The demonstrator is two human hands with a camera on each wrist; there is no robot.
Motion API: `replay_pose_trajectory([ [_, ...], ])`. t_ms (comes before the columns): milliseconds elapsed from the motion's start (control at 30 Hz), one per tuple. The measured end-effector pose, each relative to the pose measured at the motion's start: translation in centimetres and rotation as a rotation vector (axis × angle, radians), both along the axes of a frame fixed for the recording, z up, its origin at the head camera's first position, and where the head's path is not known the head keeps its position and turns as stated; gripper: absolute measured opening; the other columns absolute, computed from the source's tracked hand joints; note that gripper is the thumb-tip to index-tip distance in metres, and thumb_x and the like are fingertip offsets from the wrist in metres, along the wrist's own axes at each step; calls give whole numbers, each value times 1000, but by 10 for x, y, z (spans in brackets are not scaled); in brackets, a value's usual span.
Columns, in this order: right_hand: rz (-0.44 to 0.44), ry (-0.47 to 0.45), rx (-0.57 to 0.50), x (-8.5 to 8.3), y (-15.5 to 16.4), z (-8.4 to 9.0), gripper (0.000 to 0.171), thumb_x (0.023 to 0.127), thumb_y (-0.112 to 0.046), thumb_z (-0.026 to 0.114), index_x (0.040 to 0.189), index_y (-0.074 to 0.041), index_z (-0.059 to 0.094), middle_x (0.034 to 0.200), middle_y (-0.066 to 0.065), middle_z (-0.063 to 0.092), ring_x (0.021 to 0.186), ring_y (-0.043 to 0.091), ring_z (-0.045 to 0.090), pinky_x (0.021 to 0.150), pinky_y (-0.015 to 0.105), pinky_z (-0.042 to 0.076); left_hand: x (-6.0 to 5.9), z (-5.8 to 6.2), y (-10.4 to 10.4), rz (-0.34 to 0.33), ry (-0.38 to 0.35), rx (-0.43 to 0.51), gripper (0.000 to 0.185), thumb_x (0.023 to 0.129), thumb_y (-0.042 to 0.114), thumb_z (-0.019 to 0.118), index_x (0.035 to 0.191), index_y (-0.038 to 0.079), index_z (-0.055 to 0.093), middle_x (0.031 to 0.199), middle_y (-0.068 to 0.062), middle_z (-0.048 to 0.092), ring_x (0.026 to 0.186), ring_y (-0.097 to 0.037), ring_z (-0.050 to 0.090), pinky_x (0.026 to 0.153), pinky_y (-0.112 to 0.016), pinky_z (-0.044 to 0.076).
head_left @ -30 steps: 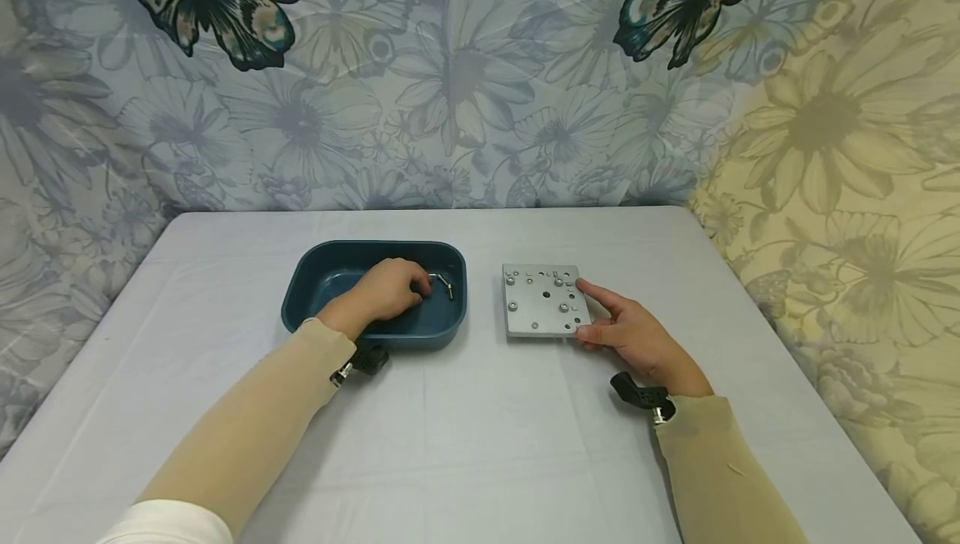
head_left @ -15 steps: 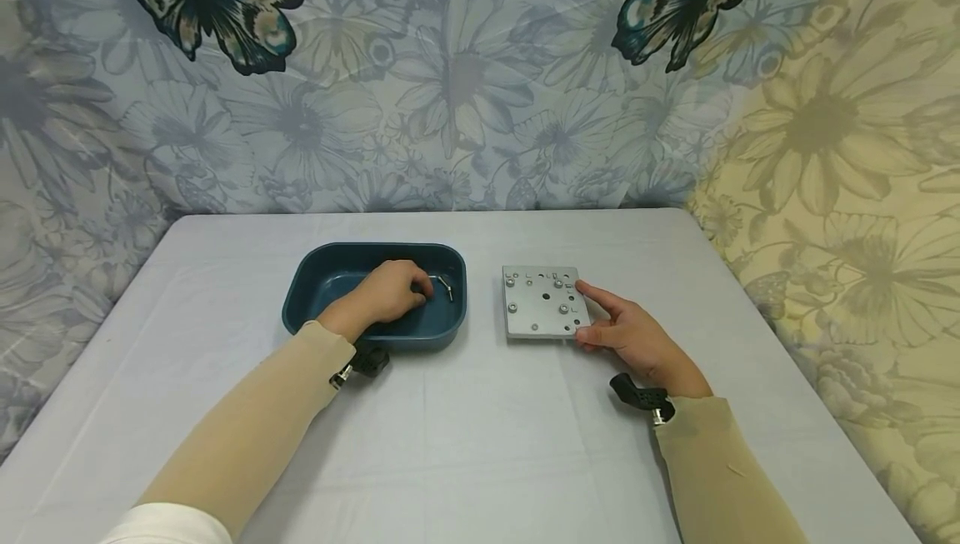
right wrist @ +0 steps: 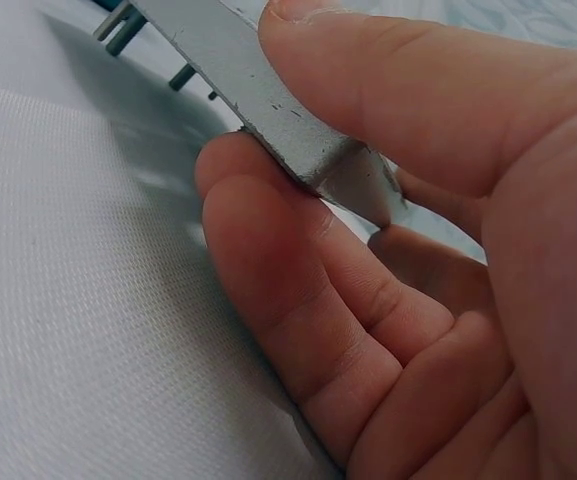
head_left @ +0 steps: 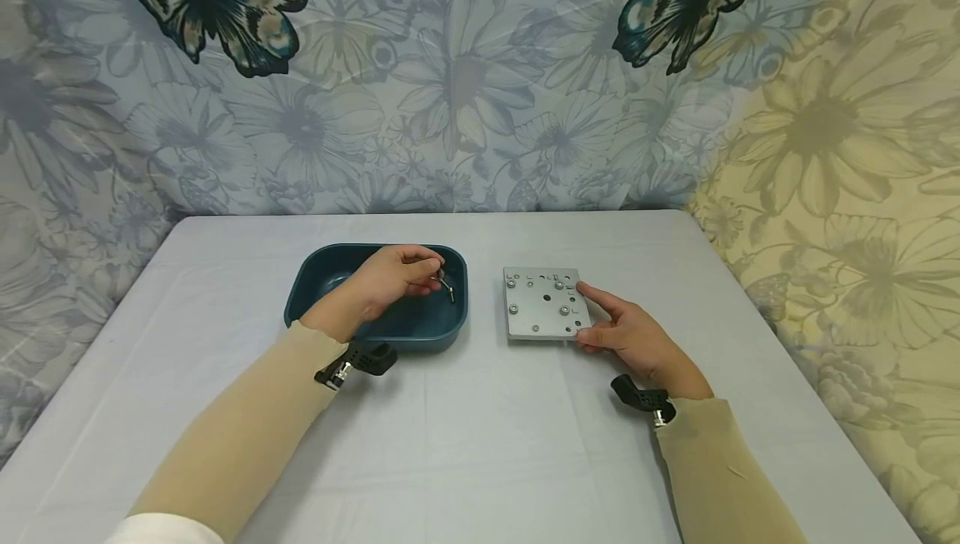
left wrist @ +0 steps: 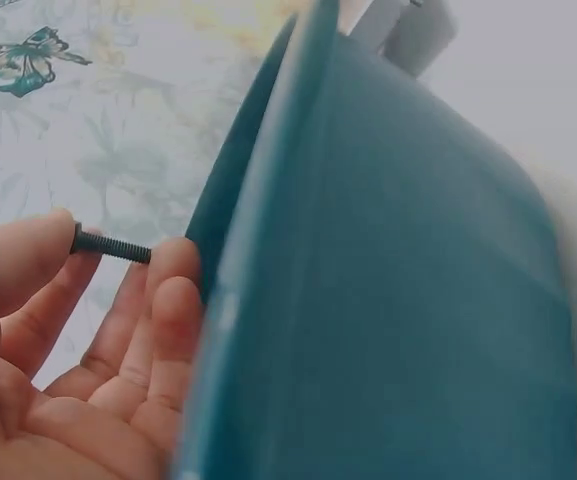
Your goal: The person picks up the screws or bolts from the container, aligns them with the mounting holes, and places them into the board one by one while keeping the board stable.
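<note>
My left hand [head_left: 397, 273] is raised over the dark teal tray [head_left: 322, 273] and pinches a small black screw [left wrist: 111, 245] between thumb and fingertips. In the left wrist view the tray's wall [left wrist: 388, 300] fills most of the frame. A bent metal hex key [head_left: 447, 286] shows in the tray just beside the fingertips. My right hand [head_left: 626, 331] holds the near right corner of a square grey metal plate [head_left: 542, 301] with holes and several screws in it. The right wrist view shows the thumb on top of the plate's edge [right wrist: 268, 110] and the fingers [right wrist: 298, 300] under it.
A white cloth-covered table [head_left: 480, 444] carries the tray at left centre and the plate at right centre. A flowered, butterfly-printed curtain [head_left: 465, 69] closes off the back and both sides. Black wrist mounts [head_left: 358, 361] sit on both forearms.
My left hand has lifted out of the tray's bottom and turned up, now pinching a black screw. The right hand and the plate have stayed put.
</note>
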State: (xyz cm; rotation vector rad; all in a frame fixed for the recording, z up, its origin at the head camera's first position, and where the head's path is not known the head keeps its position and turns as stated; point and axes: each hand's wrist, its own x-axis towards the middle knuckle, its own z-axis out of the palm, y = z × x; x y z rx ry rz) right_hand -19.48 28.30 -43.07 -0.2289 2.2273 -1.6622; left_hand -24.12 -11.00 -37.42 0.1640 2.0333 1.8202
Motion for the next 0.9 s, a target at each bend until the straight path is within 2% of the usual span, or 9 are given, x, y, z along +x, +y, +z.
replay_pose_trajectory([
  [300, -8, -12, -1, 1, 0, 0, 94, 81, -21, 85, 158, -19, 31, 99, 18, 72, 83, 18, 68, 77, 26, 54, 1, -1, 11, 55, 5, 45, 28, 102, 9, 59, 125, -6, 63, 124, -21, 61, 113, -35, 60, 92, -36, 52],
  [400, -7, -8, -4, 1, -1, 1, 93, 81, -21, 85, 158, -20, 31, 101, 17, 72, 83, 18, 67, 76, 27, 54, 0, 0, 16, 76, 7, 72, 27, 102, 9, 58, 124, -6, 63, 120, -19, 62, 112, -35, 61, 93, -37, 52],
  [600, -5, -1, 17, 1, 0, 1, 93, 82, -22, 84, 158, -21, 31, 95, 19, 72, 81, 18, 67, 76, 26, 53, 1, 5, 33, 71, -66, 257, 28, 103, 9, 55, 126, -6, 60, 111, -17, 62, 99, -27, 65, 93, -38, 52],
  [633, -5, 8, 23, 1, 0, 1, 93, 81, -22, 85, 158, -21, 32, 100, 17, 72, 79, 18, 66, 77, 26, 52, 1, 6, 37, 69, -84, 287, 28, 104, 10, 55, 127, -5, 60, 110, -17, 62, 97, -26, 66, 92, -37, 52],
  [700, 0, 29, 35, 1, 1, 1, 93, 81, -23, 85, 158, -22, 32, 124, 10, 66, 76, 18, 66, 77, 25, 52, 2, 9, 45, 68, -111, 333, 27, 104, 9, 54, 127, -4, 61, 109, -16, 62, 96, -26, 67, 90, -36, 54],
  [800, 7, 56, 36, 0, 1, 1, 93, 81, -23, 85, 158, -21, 32, 155, -2, 40, 74, 18, 65, 76, 25, 52, 5, 11, 59, 57, -119, 337, 27, 104, 8, 52, 127, -3, 62, 110, -18, 62, 94, -27, 68, 87, -36, 55],
  [833, 6, 62, 36, 0, 1, 1, 92, 81, -22, 85, 157, -21, 33, 155, -1, 39, 73, 18, 65, 76, 25, 52, 6, 11, 64, 49, -122, 331, 27, 104, 8, 52, 127, -3, 62, 111, -19, 62, 94, -27, 69, 87, -36, 55],
  [867, 4, 60, 35, 0, 1, 1, 92, 81, -22, 85, 157, -21, 33, 151, 2, 45, 72, 18, 65, 75, 25, 53, 8, 11, 69, 41, -121, 323, 27, 104, 7, 52, 127, -3, 62, 112, -20, 62, 94, -27, 69, 86, -36, 55],
  [900, 1, 59, 35, -1, 0, 1, 92, 81, -22, 85, 157, -22, 34, 140, 8, 56, 72, 18, 65, 74, 25, 53, 9, 11, 74, 33, -120, 317, 27, 104, 6, 52, 127, -3, 62, 112, -20, 62, 93, -27, 69, 86, -36, 56],
])
